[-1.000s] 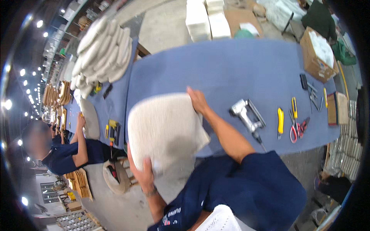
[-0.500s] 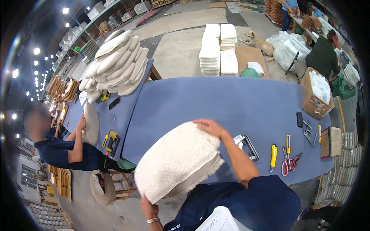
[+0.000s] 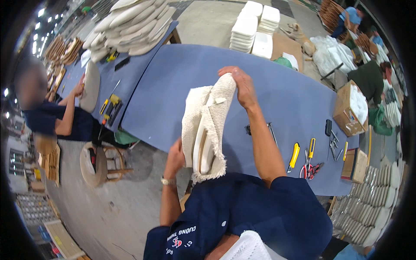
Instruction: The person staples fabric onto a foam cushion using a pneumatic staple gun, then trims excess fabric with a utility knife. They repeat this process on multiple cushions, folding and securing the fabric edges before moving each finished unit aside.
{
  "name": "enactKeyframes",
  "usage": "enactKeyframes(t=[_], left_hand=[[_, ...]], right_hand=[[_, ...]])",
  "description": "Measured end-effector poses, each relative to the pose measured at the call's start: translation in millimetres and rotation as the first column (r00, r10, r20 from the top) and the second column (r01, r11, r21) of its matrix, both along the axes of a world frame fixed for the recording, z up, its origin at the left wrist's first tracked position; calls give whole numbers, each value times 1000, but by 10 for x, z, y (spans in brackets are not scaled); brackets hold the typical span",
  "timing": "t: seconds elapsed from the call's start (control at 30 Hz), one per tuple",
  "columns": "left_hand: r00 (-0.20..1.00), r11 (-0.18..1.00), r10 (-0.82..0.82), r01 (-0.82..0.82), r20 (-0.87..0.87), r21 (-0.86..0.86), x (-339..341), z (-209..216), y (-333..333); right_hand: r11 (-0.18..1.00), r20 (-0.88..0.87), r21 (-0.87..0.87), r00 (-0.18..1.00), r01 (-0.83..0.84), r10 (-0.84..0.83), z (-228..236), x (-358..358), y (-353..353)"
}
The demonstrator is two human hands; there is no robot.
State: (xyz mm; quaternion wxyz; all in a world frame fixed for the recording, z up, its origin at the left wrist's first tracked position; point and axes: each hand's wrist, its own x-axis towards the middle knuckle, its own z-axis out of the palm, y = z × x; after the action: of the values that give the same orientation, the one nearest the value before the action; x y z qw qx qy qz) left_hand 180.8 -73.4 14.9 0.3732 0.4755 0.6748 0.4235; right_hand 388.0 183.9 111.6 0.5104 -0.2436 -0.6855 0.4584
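A cream seat cushion (image 3: 219, 112) in textured fabric is tipped on edge in front of me, above the near edge of the blue-covered table. Its fabric hangs loose with a frayed edge, and a white pad with a brown board edge shows inside the opening. My right hand (image 3: 243, 89) is closed over its far upper end. At its left side, my left hand (image 3: 174, 157) grips the cover, the fingertips partly hidden behind it. Beyond my right forearm, a dark and metal tool (image 3: 272, 132) lies partly hidden on the table.
Yellow cutters (image 3: 294, 157), red-handled scissors (image 3: 307, 169) and a small box (image 3: 354, 165) lie to the right. A carton of white stuffing (image 3: 350, 108) stands behind them. Stacked cushions (image 3: 130, 28) fill the far left, where a co-worker (image 3: 60, 117) handles another cushion. A stool (image 3: 102, 167) stands at left.
The cushion has turned from its smooth cream face to its edge, so the open underside now shows. Both hands stay on it; my view has shifted down and tilted.
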Motion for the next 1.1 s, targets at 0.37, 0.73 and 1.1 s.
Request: enactKeyframes(t=[0.37, 0.73, 1.1], left_hand=[[979, 841, -77, -39, 191, 540, 608, 1199, 875], [758, 872, -19, -306, 652, 382, 523, 1009, 1199], [957, 980, 4, -61, 289, 190, 286, 512, 2451]], right_hand=[[979, 95, 200, 993, 43, -63, 154, -29, -579], [966, 339, 167, 909, 196, -243, 156, -102, -1247], [826, 539, 77, 674, 558, -506, -60, -288, 43]])
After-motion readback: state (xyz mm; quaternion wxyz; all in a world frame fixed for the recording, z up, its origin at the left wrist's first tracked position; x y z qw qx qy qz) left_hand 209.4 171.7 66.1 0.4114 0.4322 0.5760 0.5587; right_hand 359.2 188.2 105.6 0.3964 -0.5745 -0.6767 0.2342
